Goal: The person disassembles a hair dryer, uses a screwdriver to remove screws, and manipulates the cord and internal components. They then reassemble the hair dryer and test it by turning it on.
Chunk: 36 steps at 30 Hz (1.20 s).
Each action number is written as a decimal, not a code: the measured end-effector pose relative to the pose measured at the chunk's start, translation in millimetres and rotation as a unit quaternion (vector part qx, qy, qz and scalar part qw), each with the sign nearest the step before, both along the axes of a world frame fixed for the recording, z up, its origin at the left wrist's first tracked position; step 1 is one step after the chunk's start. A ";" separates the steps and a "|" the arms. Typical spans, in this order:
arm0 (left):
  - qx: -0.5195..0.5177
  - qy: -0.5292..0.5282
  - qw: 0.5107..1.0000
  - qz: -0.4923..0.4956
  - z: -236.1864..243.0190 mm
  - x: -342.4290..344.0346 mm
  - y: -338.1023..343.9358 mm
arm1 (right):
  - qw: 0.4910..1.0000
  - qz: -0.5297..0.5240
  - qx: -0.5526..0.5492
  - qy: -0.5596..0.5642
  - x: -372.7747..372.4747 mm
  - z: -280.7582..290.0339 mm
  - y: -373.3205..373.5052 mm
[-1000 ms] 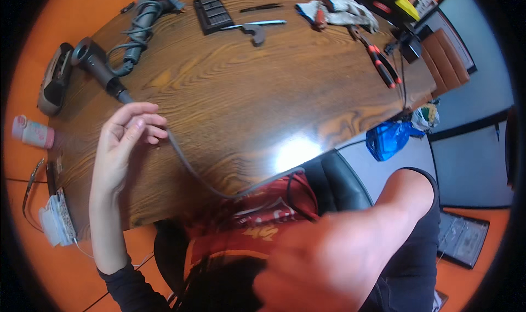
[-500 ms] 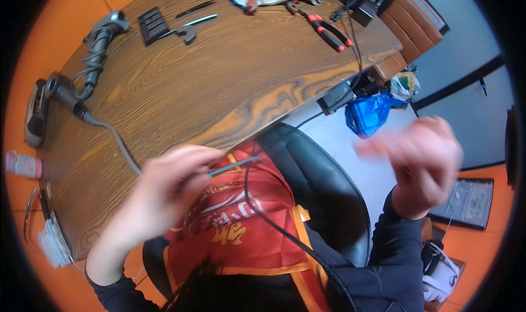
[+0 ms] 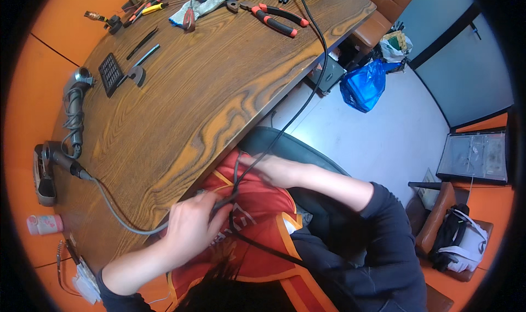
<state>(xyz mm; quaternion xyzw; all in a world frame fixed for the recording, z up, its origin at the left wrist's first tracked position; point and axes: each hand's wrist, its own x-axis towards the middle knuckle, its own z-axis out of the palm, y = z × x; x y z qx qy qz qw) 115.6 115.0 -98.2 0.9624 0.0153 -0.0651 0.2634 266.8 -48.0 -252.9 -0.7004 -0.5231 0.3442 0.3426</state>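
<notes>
Above red apron (image 3: 263, 208), left hand (image 3: 192, 221) curled, thumb and fingers closed round grey cord (image 3: 145, 232), which runs from hair dryer (image 3: 67, 163) on table (image 3: 181, 92). Right hand (image 3: 268, 169) blurred, just by cord; grip cannot be told. Blue bag (image 3: 364, 87) on floor (image 3: 408, 112), contents hidden; pale bag (image 3: 393, 53) beyond, yellow and green bits (image 3: 401, 40) inside.

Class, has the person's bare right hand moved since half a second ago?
Yes: the bare right hand has moved leftward, away from the shiny blue plastic bag.
</notes>
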 end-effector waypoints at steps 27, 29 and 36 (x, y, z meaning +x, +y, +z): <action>-0.333 -0.577 0.663 0.341 74.0 -140.6 79.9 | 0.974 0.078 0.191 -0.092 16.5 15.8 12.3; -0.168 -0.579 0.635 0.483 53.7 -145.2 68.2 | 0.977 0.042 0.205 -0.025 26.8 15.2 12.4; 0.349 -0.233 0.851 0.317 26.4 -142.1 -5.2 | 0.957 -0.058 0.206 0.197 32.9 27.9 10.2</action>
